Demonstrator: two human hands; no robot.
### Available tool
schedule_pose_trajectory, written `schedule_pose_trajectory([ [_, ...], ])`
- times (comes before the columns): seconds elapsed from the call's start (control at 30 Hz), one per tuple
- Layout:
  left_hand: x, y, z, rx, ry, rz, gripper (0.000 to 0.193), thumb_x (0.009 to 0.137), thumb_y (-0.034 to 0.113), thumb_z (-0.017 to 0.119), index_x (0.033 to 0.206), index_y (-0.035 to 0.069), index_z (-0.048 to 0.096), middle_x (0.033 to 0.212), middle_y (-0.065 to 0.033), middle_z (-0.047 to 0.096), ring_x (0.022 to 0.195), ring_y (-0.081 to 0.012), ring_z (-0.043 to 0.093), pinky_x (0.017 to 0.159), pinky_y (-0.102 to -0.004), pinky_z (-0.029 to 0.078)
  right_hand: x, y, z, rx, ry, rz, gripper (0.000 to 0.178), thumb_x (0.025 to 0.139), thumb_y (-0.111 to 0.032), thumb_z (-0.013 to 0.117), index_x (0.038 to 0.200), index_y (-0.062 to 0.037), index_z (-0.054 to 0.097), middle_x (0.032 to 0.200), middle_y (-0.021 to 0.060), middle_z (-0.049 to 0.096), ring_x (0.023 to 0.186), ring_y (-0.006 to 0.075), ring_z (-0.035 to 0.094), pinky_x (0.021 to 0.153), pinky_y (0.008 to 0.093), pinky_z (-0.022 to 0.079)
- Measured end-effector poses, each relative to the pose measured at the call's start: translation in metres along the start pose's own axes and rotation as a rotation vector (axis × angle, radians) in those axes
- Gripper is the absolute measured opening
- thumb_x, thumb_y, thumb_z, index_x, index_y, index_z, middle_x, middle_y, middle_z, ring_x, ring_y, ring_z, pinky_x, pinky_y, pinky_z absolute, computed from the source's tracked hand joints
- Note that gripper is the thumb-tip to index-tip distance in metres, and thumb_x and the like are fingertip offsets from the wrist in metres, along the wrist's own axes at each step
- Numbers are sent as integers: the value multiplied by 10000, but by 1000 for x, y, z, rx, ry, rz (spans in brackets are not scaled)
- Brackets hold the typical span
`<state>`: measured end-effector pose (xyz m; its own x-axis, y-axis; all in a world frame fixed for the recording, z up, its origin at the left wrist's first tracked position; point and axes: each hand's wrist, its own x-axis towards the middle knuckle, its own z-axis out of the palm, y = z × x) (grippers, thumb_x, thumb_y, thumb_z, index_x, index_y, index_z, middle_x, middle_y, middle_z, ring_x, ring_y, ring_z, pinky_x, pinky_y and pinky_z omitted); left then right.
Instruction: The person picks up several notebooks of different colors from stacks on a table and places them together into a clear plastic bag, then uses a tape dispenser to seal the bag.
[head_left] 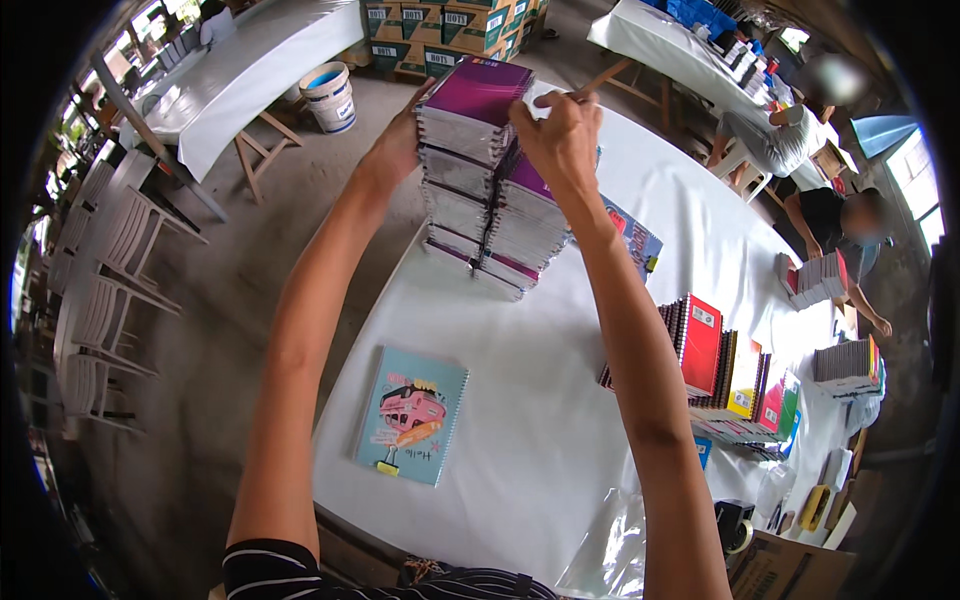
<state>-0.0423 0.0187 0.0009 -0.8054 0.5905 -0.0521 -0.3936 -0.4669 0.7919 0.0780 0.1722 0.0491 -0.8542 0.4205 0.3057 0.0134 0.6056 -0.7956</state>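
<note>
A tall stack of purple-covered spiral notebooks (pixel 478 95) stands at the table's far left edge, with clear wrapping visible along its sides. My left hand (pixel 397 140) presses round its left side, the fingertips partly hidden behind it. At the stack's upper right edge is my right hand (pixel 562 135), its fingers bent and apart, the thumb side touching or very near the top notebooks. A lower purple notebook pile (pixel 525 210) stands against the tall stack, below my right hand. Closer to me lies a light blue spiral notebook (pixel 412 415) with a pink picture.
Red, yellow and green notebook stacks (pixel 702 350) stand right of my right forearm. A blue notebook (pixel 630 235) lies beyond. Clear plastic (pixel 605 550) and a tape dispenser (pixel 735 525) are near right. A white bucket (pixel 328 97) and cartons (pixel 440 40) stand behind; a co-worker (pixel 845 225) is at right.
</note>
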Motion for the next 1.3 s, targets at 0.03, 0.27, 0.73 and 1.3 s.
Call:
schedule_pose_trajectory([
  [0.03, -8, -1, -6, 74, 57, 47, 473, 1001, 372, 459, 1397, 113, 446, 1177, -65, 641, 1061, -161, 595, 892, -302, 471, -4, -2, 6, -29, 45, -119, 361, 801, -291, 691, 928, 44, 656, 845, 229, 638, 849, 370, 604, 766, 445, 500],
  [0.27, -29, 2, 18, 421, -305, 278, 427, 1001, 232, 457, 1390, 57, 437, 1276, -97, 577, 1139, -199, 560, 955, -338, 437, -20, 19, -24, 98, 64, -336, 316, 832, -194, 683, 1039, 36, 622, 904, 213, 641, 823, 298, 636, 751, 384, 516],
  [0.73, -361, -287, 72, 830, -291, 334, 530, 949, 117, 520, 1447, 21, 367, 1516, -153, 341, 1410, -276, 311, 1166, -400, 190, -595, 181, -340, -189, 63, 722, 131, 828, 54, 614, 951, 11, 623, 946, 79, 659, 854, 191, 653, 770, 290, 514],
  [1.3, -494, -488, 238, 1735, -1173, 302, 661, 809, 500, 651, 1415, 342, 442, 1541, 13, 316, 1445, -376, 171, 1119, -620, 193, -682, 262, -381, -366, -173, 405, 474, 724, -39, 736, 1172, -104, 596, 1320, 93, 510, 1168, 298, 518, 938, 426, 422],
])
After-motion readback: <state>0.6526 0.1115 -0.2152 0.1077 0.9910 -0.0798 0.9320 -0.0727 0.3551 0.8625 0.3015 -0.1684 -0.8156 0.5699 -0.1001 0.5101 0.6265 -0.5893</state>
